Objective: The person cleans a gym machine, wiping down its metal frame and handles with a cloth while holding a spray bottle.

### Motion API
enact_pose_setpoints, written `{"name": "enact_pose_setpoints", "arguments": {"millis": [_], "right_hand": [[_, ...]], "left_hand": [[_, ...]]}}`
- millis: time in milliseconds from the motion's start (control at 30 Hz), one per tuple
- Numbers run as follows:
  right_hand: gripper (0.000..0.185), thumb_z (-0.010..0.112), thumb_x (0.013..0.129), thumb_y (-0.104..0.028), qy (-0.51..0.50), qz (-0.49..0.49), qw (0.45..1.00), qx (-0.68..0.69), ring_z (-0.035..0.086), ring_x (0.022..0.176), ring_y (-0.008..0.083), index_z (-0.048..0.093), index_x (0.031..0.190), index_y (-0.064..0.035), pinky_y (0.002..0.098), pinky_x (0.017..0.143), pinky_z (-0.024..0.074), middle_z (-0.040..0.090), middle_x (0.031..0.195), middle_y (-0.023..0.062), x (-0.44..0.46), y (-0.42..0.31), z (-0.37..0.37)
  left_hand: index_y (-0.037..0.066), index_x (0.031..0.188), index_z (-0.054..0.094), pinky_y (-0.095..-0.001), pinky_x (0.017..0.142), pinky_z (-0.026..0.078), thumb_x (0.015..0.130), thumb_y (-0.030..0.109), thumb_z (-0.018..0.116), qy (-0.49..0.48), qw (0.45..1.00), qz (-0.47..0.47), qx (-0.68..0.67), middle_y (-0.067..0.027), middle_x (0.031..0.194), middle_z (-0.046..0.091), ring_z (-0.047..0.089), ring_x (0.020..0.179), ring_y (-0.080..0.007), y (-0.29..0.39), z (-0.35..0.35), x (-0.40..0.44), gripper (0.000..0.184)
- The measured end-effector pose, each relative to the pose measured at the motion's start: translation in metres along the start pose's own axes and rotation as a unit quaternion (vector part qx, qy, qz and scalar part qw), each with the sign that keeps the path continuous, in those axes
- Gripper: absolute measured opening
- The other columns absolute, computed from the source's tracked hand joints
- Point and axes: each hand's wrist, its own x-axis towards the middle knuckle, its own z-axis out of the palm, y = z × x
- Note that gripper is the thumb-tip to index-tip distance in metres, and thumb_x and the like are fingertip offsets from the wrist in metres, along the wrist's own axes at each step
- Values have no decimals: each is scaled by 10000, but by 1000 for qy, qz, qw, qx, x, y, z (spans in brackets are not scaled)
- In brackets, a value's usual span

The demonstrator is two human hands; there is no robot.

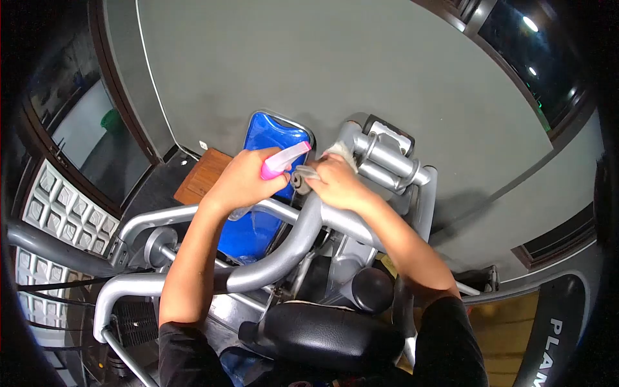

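Note:
My left hand point(251, 177) is closed around a spray bottle with a pink and white trigger head point(284, 161). Its nozzle points up and to the right, and the clear bottle body point(240, 213) shows partly below the hand. Just to the right, my right hand point(335, 182) grips a bunched greyish cloth point(302, 177). A pale part of the cloth point(342, 151) lies against the silver tube of the exercise machine point(351, 134). The fingertips of my right hand are partly hidden by the cloth.
A blue chair point(248, 235) stands behind the machine's silver frame point(271, 274). The black padded seat point(329, 332) is close to my body. A wooden stool or box point(205, 174) sits near the grey wall point(322, 64). A glass door point(84, 129) is at left.

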Motion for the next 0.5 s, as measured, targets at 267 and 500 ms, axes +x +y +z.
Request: {"name": "enact_pose_setpoints", "arguments": {"millis": [267,500], "right_hand": [[280,539,929,-233,17,-17,991,135,648,956,309,647,1082,-24,446,892,468,691,988,169,-22,-21,5],[374,493,1035,-327,182,181,852,456,587,1058,162,612,1183,-5,371,938,462,645,1119,65,6,32,-69]], "left_hand": [[8,917,676,-422,725,521,778,225,665,-17,1000,11,14,-192,812,694,681,771,-361,-10,5,2,259],[8,931,678,-426,735,525,788,244,669,-11,1000,-17,15,-193,819,697,682,781,-370,-6,4,1,276]]}}
